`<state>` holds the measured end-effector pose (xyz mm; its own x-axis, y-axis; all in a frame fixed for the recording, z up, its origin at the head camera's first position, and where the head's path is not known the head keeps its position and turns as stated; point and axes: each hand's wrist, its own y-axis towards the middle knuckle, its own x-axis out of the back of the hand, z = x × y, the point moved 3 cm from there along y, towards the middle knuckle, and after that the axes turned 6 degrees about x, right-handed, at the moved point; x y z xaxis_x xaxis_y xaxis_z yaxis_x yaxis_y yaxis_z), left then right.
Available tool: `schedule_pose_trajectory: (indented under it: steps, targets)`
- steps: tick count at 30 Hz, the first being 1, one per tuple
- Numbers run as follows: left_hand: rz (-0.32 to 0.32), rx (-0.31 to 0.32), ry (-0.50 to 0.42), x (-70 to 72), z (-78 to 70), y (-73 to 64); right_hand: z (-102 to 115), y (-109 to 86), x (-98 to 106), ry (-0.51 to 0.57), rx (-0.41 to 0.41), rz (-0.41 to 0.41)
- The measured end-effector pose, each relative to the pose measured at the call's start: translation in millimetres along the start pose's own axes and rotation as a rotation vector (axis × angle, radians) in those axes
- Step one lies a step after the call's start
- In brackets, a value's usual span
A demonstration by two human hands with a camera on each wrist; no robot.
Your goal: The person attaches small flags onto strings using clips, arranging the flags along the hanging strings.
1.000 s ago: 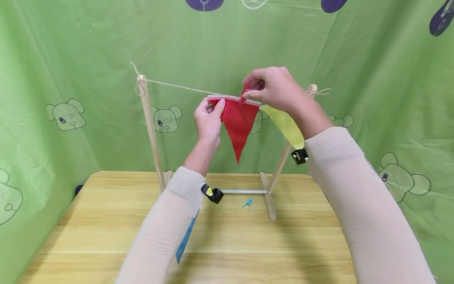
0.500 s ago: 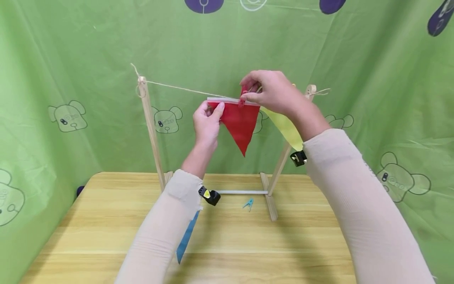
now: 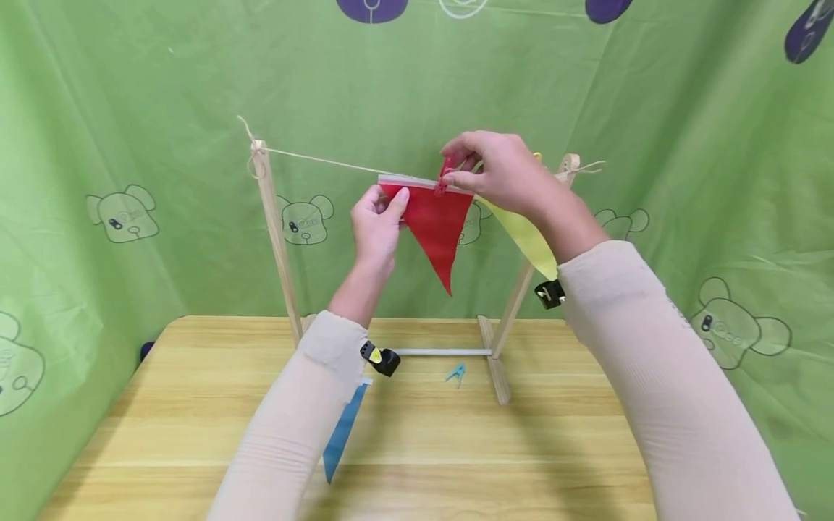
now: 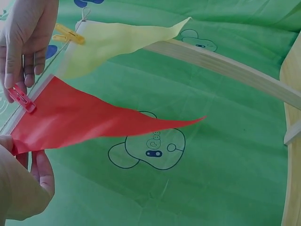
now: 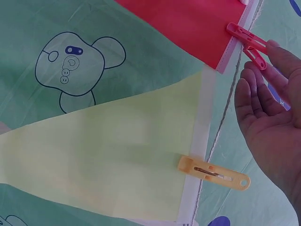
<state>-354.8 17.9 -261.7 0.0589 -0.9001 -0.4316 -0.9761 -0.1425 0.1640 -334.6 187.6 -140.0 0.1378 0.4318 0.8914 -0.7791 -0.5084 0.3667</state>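
In the head view my left hand (image 3: 376, 228) pinches the upper left corner of a red triangular pennant (image 3: 438, 224), thumb in front. My right hand (image 3: 504, 170) pinches the handles of a red clothespin (image 5: 244, 40), whose jaws sit over the pennant's white top edge, toward its right end. The twine (image 3: 326, 161) runs along that edge; whether the clothespin's jaws also enclose it I cannot tell. Beside the red one, a yellow pennant (image 5: 117, 150) hangs from the twine by a yellow-orange clothespin (image 5: 214, 173).
Two wooden posts, left (image 3: 276, 239) and right (image 3: 515, 304), carry the twine; a white bar (image 3: 443, 352) joins their bases. On the wooden table (image 3: 534, 449) lie a blue clothespin (image 3: 457, 374) and a blue pennant (image 3: 343, 434), partly behind my left sleeve. Green cloth (image 3: 195, 87) surrounds the table.
The red pennant's tip has swung slightly right. Both hands have shifted a little to the left and down, still holding the pennant's corner and the red clothespin.
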Motion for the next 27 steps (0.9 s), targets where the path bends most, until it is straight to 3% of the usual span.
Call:
schedule_pose_trajectory:
  steps: [27]
  targets:
    - [0.009, 0.025, 0.025, 2.3, 4.2, 0.8, 0.6, -3.0, -1.7, 0.032, 0.014, -0.053]
